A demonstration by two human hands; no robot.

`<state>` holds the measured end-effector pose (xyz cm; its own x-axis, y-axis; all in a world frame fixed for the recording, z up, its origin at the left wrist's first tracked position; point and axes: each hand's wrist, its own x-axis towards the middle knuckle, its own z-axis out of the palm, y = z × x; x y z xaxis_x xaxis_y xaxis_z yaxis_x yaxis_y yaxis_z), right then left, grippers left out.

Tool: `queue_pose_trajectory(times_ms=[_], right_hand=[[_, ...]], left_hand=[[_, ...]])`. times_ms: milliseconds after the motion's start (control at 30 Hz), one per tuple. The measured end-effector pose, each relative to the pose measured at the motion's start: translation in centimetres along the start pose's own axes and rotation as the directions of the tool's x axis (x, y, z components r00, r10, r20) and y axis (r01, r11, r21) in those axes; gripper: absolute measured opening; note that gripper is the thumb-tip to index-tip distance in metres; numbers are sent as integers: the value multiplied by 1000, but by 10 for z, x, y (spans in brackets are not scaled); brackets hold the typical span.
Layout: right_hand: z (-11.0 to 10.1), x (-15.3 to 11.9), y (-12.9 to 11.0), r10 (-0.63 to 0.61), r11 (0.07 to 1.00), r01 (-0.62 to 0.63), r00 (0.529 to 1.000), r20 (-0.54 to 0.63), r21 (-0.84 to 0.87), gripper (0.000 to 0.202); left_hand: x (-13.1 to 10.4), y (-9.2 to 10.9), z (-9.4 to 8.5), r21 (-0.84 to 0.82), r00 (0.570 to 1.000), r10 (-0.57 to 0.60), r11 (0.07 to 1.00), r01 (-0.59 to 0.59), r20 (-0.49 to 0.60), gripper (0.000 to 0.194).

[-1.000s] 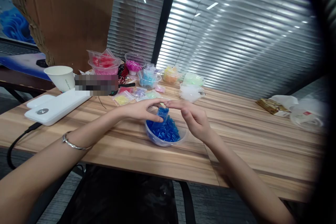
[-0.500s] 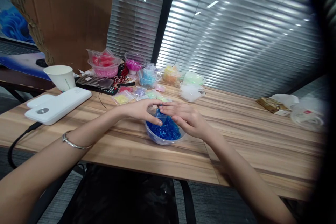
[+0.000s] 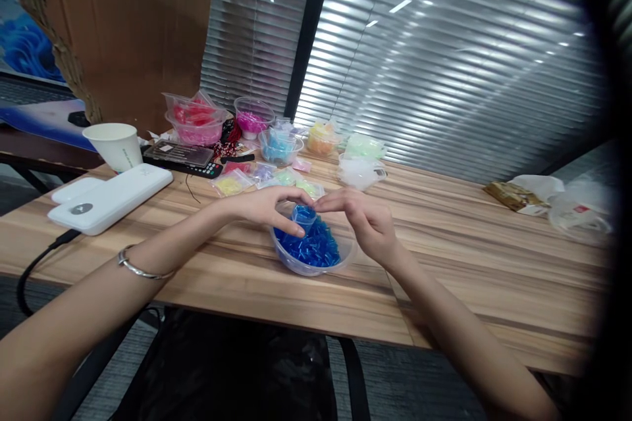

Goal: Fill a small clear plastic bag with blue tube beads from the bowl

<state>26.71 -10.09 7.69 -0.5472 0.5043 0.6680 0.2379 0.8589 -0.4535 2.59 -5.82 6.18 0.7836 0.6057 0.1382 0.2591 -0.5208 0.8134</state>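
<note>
A clear round bowl (image 3: pixel 309 270) holds many small blue tube-like pieces (image 3: pixel 316 245). Within its rim stands a small clear cup (image 3: pixel 303 217) with blue pieces inside. My left hand (image 3: pixel 276 207) curves around the cup from the left, thumb at the near side and fingers at the far side. From the right, my right hand (image 3: pixel 363 217) reaches over the bowl, fingers bent and close together, their tips at the cup's right rim. Whether something small is between those fingertips cannot be made out.
Bowls of pink (image 3: pixel 197 128), magenta (image 3: pixel 251 120), light blue (image 3: pixel 280 148) and orange (image 3: pixel 322 139) pieces stand behind, with small bags in front. A white power bank (image 3: pixel 111 199) and paper cup (image 3: pixel 116 145) are left; plastic bags (image 3: pixel 580 207) lie far right.
My right hand has drawn back a little to the right, its fingers now more bent, uncovering the cup's top. My left hand has stayed nearly still around the cup.
</note>
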Motion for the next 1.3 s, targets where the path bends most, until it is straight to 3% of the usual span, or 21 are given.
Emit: queue_pose_trajectory(times_ms=[100,200,300,733,933,1067,1300], right_hand=[[3,3,-3,81,995,-72,987,139,-68,36],[5,5,-6,77,984,-18,939,334,-177,45],[5,6,-9,81,980,3,905,418,-197,51],[0,2,-13,-62,998,68,912,406,0,55],[0,-2,-14,-27,996,-4,938,345,86,47],[1,-4,-15,10,996,-39,951,310,86,44],[-4,0,0,35,999,-39,912,409,1,46]], left_hand=[[0,-3,1,-15,1000,-9,1000,9,-26,66],[-1,-3,2,-40,998,-9,999,7,-66,70],[-2,-1,4,-111,997,-8,994,0,-74,75],[-2,7,4,-223,997,-76,972,79,21,70],[-2,6,3,-223,997,-75,971,81,35,68],[0,3,1,-82,999,-52,995,51,-11,60],[0,2,3,-84,999,-47,995,45,-15,54]])
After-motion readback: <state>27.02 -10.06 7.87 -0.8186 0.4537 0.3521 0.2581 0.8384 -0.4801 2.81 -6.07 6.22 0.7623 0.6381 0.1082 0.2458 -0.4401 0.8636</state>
